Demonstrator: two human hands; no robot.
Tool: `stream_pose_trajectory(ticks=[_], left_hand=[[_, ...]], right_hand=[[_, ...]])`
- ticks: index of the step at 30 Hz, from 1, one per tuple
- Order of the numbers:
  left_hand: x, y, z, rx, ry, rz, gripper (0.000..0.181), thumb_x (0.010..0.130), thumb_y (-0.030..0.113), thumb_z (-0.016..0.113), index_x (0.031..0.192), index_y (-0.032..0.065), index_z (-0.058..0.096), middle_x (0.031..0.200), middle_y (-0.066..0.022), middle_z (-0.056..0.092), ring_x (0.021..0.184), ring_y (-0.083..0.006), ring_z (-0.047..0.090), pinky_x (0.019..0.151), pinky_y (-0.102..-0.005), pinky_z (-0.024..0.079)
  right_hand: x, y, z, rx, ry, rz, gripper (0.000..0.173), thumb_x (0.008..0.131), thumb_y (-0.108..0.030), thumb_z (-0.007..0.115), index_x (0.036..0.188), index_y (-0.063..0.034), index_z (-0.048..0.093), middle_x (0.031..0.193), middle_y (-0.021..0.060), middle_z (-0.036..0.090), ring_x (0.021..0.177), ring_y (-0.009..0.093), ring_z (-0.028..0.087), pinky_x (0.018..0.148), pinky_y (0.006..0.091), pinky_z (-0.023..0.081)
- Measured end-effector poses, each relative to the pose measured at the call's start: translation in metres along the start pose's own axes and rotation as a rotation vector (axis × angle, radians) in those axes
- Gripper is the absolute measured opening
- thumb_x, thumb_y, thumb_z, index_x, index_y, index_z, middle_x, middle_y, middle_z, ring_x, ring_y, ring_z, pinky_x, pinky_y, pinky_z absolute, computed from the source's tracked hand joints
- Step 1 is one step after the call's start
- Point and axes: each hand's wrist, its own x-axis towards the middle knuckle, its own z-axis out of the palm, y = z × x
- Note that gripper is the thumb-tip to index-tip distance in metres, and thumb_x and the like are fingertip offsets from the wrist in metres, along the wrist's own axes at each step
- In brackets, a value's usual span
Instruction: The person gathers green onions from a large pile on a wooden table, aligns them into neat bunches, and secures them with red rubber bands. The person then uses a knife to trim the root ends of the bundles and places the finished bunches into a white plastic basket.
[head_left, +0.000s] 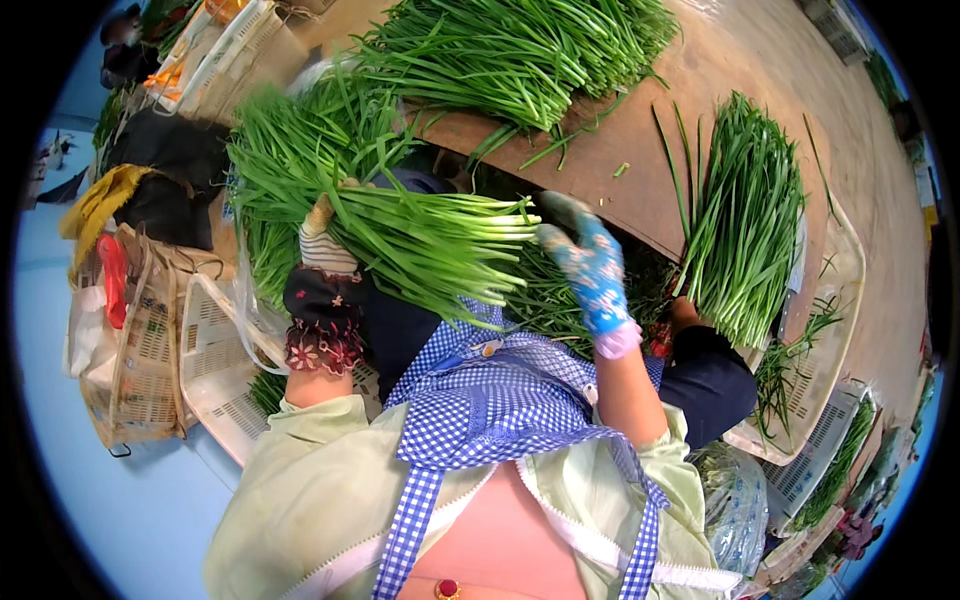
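My left hand, in a striped glove with a dark embroidered sleeve cover, is closed around a bunch of garlic chives. The bunch lies sideways over my lap, its pale cut ends pointing right. Just beyond those ends is my right hand, in a blue floral glove, fingers apart and holding nothing. A large pile of chives rests on the brown board ahead. Another bundle lies on the board at the right, beside a knife. More leaves are heaped under the held bunch at the left.
White plastic crates stand at the left, near a crate with a red bag. At the right, a pale tub holds loose leaves around the board. Loose leaves lie below my right hand. People are visible far off at the edges.
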Motion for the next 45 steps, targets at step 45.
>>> stream_pose_trajectory(ticks=[45], left_hand=[[0.003,0.001,-0.017,-0.089,-0.408,-0.114,0.031,0.081,0.016,0.065,0.111,0.0102,0.057,0.118,-0.0079,0.054,0.116,-0.0314,0.047,0.098,-0.0526,0.04]], right_hand=[[0.006,-0.018,0.031,-0.234,-0.503,-0.001,0.021,0.078,-0.021,0.063,0.088,-0.0028,0.063,0.082,0.0181,0.063,0.074,0.032,0.062,0.065,0.0374,0.049]])
